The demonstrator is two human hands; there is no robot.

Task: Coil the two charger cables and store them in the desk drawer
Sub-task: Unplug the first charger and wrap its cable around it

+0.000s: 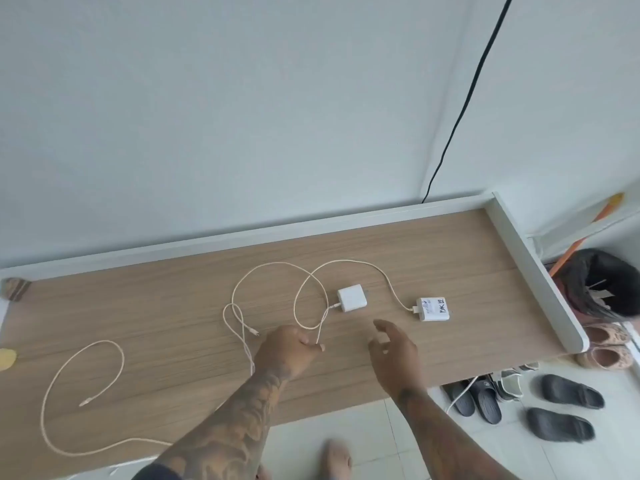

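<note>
Two white charger bricks lie on the wooden desk [450,355]. The plain charger [352,297] sits mid-desk; the labelled charger [433,309] lies to its right. Their pale cables [277,271] loop and cross over each other left of the bricks. One cable [69,368] runs on in a large loop to the desk's left front, ending in a plug. My left hand [289,351] pinches a cable strand just below the plain charger. My right hand [393,351] hovers open over the desk, below and between the chargers, touching nothing. No drawer is in view.
A white rim [540,271] borders the desk at the back and right. A black cord [464,98] hangs down the wall. Several sandals and shoes [561,393] lie on the tiled floor to the right. A yellow object [7,358] sits at the desk's left edge.
</note>
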